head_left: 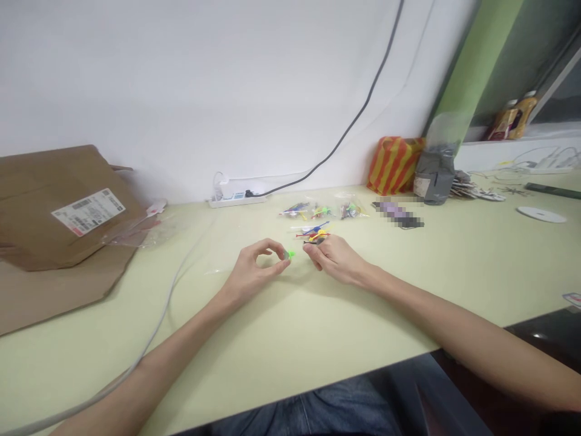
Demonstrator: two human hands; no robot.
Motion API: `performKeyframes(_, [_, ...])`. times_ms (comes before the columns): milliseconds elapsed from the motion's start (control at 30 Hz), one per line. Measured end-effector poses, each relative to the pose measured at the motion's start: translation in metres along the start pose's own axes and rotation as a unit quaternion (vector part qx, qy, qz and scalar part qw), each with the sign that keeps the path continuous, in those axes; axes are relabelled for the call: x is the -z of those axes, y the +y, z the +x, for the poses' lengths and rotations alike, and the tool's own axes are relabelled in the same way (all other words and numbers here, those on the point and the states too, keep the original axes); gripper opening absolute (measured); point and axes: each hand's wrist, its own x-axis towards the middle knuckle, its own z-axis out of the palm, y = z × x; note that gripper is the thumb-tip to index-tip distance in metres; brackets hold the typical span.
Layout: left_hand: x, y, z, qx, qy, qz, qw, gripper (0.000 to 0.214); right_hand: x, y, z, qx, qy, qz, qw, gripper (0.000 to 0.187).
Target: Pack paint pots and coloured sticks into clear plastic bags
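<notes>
Near the middle of the table, my left hand [254,269] pinches a small bright green plastic piece [291,254] between thumb and finger; something greyish shows at the same fingertips. Just to the right, the fingers of my right hand [333,259] are closed, with a bit of something dark at their tips that is too small to name. Behind my right hand lies a loose pile of thin plastic parts [313,231] in blue, red, yellow and white. Farther back rest clear bags of coloured parts, a left one [296,210], a middle one [321,211] and a right one [350,209].
Brown cardboard packaging [36,200] with a label covers the left side. A grey cable [170,290] crosses the table by my left arm. A power strip [236,198] stands against the wall. Back right are a striped bag [394,165], a grey bag [433,177] and a white disc [541,214].
</notes>
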Motion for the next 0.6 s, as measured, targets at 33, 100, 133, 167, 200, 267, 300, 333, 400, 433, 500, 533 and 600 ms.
performKeyframes(33, [-0.0001, 0.0001, 0.0000, 0.001, 0.000, 0.002, 1.000, 0.019, -0.0006, 0.0004, 0.0000, 0.001, 0.008, 0.004, 1.000, 0.082])
performKeyframes(100, [-0.0003, 0.0003, 0.0000, 0.001, -0.001, 0.005, 1.000, 0.020, -0.0009, 0.0005, -0.0007, 0.002, 0.026, 0.013, 1.000, 0.081])
performKeyframes(133, [-0.0004, 0.0003, 0.0000, 0.000, -0.001, 0.006, 1.000, 0.020, -0.0008, 0.0003, -0.0010, 0.003, 0.034, 0.016, 0.999, 0.080])
performKeyframes(167, [-0.0004, 0.0003, 0.0000, 0.000, 0.000, 0.006, 1.000, 0.020, -0.0006, 0.0000, -0.0013, 0.004, 0.039, 0.018, 0.999, 0.080])
performKeyframes(200, [-0.0005, 0.0003, -0.0001, 0.000, 0.000, 0.005, 1.000, 0.020, -0.0004, -0.0002, -0.0015, 0.005, 0.042, 0.017, 0.999, 0.079])
performKeyframes(267, [-0.0006, 0.0005, -0.0002, -0.002, 0.001, 0.002, 1.000, 0.019, -0.0002, -0.0004, -0.0016, 0.004, 0.044, 0.016, 0.999, 0.079])
performKeyframes(300, [-0.0006, 0.0006, -0.0003, -0.002, 0.001, 0.000, 1.000, 0.018, -0.0002, -0.0003, -0.0015, 0.003, 0.045, 0.015, 0.999, 0.078])
performKeyframes(333, [-0.0006, 0.0006, -0.0004, -0.002, 0.001, -0.002, 1.000, 0.018, -0.0002, -0.0002, -0.0015, 0.003, 0.044, 0.014, 0.999, 0.078])
performKeyframes(400, [-0.0005, 0.0002, -0.0003, 0.002, 0.000, -0.014, 1.000, 0.018, -0.0003, 0.0000, -0.0015, 0.002, 0.043, 0.013, 0.999, 0.077])
performKeyframes(433, [-0.0004, -0.0004, -0.0002, 0.006, 0.001, -0.026, 1.000, 0.019, -0.0004, -0.0001, -0.0016, 0.003, 0.044, 0.014, 0.999, 0.076])
performKeyframes(500, [0.0001, -0.0020, 0.0000, 0.020, 0.003, -0.056, 0.998, 0.021, -0.0002, -0.0007, -0.0019, 0.003, 0.048, 0.015, 0.999, 0.075])
performKeyframes(533, [0.0004, -0.0029, 0.0001, 0.031, 0.005, -0.072, 0.997, 0.023, 0.0000, -0.0013, -0.0022, 0.001, 0.052, 0.016, 0.999, 0.075])
performKeyframes(600, [0.0010, -0.0047, 0.0000, 0.055, 0.004, -0.095, 0.994, 0.026, 0.0006, -0.0031, -0.0031, -0.006, 0.060, 0.017, 0.998, 0.076])
